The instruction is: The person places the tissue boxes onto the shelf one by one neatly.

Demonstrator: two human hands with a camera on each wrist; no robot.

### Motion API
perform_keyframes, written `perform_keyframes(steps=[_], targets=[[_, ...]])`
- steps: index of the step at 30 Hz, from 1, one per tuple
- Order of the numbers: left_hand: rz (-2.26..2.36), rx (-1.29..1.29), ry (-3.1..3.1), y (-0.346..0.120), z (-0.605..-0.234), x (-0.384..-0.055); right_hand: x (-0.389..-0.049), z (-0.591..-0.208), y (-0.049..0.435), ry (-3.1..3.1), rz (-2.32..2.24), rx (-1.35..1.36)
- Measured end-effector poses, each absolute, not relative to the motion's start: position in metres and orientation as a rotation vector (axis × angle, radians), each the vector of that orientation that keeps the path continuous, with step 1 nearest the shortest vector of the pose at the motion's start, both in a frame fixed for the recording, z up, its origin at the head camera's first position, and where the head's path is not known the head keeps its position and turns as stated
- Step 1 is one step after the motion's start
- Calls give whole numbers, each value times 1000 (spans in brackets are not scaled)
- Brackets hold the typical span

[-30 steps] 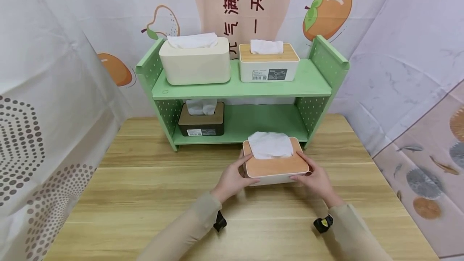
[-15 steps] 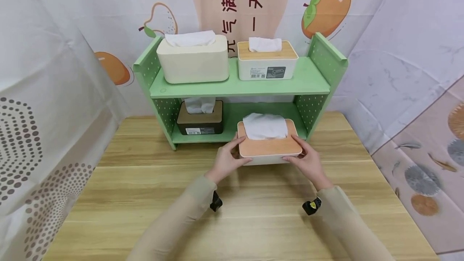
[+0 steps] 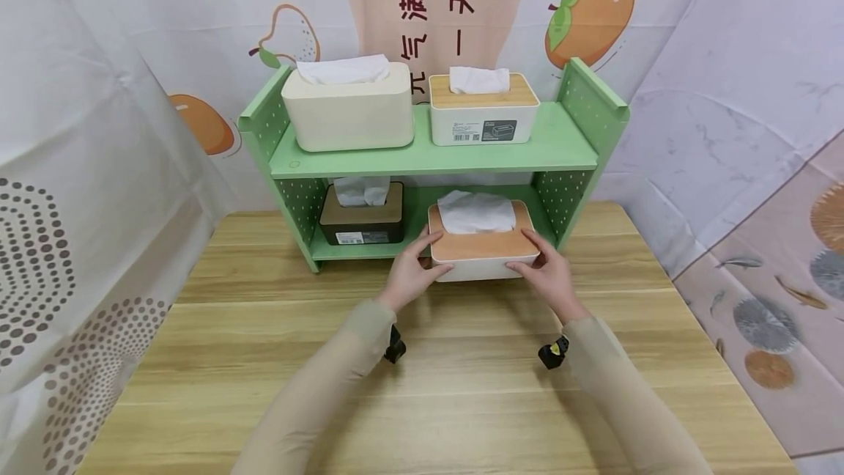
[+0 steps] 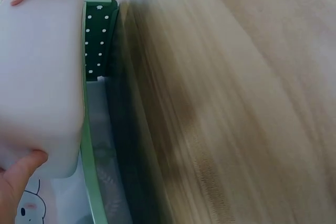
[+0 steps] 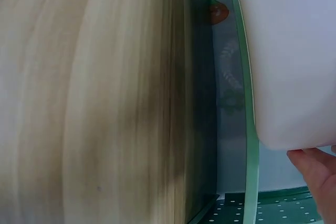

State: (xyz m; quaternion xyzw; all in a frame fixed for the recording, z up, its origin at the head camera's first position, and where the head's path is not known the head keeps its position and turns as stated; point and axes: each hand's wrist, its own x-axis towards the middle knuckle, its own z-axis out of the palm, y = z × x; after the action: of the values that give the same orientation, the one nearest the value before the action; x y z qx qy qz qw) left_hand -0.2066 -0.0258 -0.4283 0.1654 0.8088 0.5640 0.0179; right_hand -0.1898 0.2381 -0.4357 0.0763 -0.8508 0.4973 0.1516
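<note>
A white tissue box (image 3: 484,267) with a wooden lid and a white tissue sticking out is at the front right of the lower shelf (image 3: 422,218). My left hand (image 3: 409,275) grips its left end, and my right hand (image 3: 551,277) grips the right end. In the left wrist view, the box's pale side (image 4: 39,72) is by the green shelf edge, with a thumb (image 4: 23,169) on its near end. The right wrist view has the box (image 5: 296,61) above the green edge, with fingers (image 5: 310,166) at its end. Whether its base touches the shelf is unclear.
A dark tissue box (image 3: 363,222) with a brown lid stands on the lower shelf's left. On the upper shelf (image 3: 435,159) are a large cream tissue box (image 3: 349,117) and a wood-lidded white one (image 3: 484,119). Perforated green panels flank the rack, which stands on a wooden table (image 3: 461,380).
Both hands have carried the white tissue box away from me, from in front of the rack to over the lower shelf's right part. The other boxes stay on their shelves.
</note>
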Motion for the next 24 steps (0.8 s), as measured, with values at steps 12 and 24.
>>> perform_keyframes(steps=[12, 24], targets=[[1697, 522, 2655, -23, -419, -226, -208, -428, 231, -2444, 1375, 142], [1366, 558, 2931, -17, -412, -219, -202, -428, 225, -2459, 1016, 271]])
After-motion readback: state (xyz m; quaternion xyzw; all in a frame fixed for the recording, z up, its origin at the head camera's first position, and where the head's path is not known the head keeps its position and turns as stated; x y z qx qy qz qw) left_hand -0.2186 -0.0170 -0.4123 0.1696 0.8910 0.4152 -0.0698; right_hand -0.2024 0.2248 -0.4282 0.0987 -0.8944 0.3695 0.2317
